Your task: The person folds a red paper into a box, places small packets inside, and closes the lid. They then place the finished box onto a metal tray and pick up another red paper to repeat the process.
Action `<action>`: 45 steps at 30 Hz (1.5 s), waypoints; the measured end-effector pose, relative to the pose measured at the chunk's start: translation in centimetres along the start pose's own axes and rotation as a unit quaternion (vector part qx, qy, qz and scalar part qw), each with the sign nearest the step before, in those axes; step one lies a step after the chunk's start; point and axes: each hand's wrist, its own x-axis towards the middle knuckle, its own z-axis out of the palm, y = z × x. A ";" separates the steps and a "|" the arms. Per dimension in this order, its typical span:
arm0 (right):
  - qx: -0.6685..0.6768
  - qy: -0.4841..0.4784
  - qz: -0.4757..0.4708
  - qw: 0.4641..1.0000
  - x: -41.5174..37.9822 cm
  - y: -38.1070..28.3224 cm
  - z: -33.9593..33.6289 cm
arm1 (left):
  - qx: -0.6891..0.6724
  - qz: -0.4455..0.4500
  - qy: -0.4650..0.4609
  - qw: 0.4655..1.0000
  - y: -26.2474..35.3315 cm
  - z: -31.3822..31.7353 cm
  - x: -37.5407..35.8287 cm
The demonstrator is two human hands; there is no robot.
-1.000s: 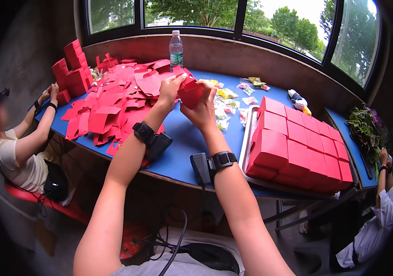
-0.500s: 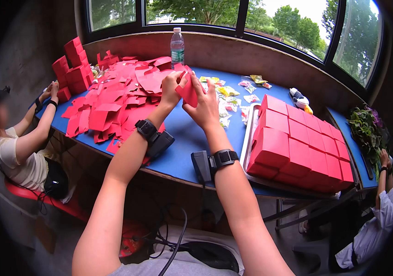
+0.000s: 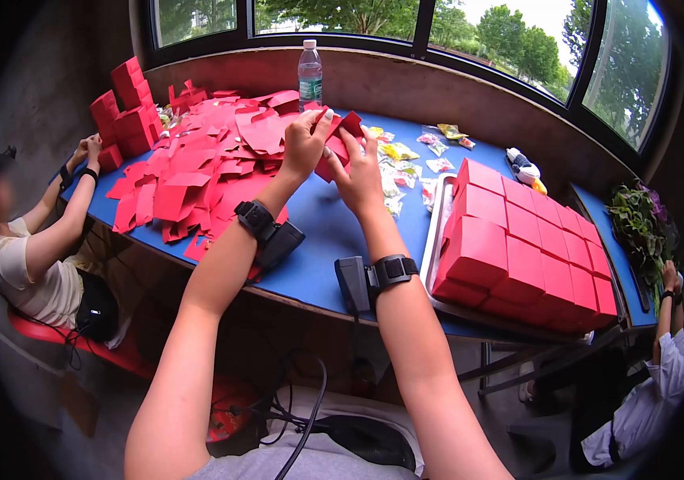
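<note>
Between my two hands, above the blue table (image 3: 310, 268), is a partly folded red paper box (image 3: 324, 168) with a flap standing up. My left hand (image 3: 304, 148) grips its left side, thumb and fingers closed on the card. My right hand (image 3: 358, 176) holds the right side, fingers bent around it. Parts of the box are hidden behind my fingers. To the left lies a big heap of flat and half-folded red boxes (image 3: 182, 196). Just right of my hands are small wrapped candies (image 3: 398, 152) in clear and yellow packets.
A white tray (image 3: 433, 232) on the right carries rows of finished red boxes (image 3: 518, 248). A water bottle (image 3: 310, 76) stands at the back near the window. A person (image 3: 38, 248) sits at left beside stacked red boxes (image 3: 130, 104); another person's arm (image 3: 664, 308) shows at right.
The red box has been turned and opened up between my hands; a flap now stands up at its top. My right fingers have shifted lower along its side.
</note>
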 end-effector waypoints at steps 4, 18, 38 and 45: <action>0.144 0.010 0.045 0.988 0.0 0.3 0.2 | -0.031 0.031 0.007 0.999 0.1 0.2 -0.1; 0.071 0.042 0.005 0.997 0.5 1.1 0.5 | -0.140 -0.089 -0.025 0.986 0.9 0.0 -0.4; 0.194 0.011 0.030 0.981 0.4 -0.2 0.5 | -0.310 -0.144 -0.145 0.929 2.3 -0.9 0.3; 0.201 0.027 0.082 0.976 0.5 0.4 0.6 | -0.262 -0.158 -0.215 0.928 0.9 -2.0 0.6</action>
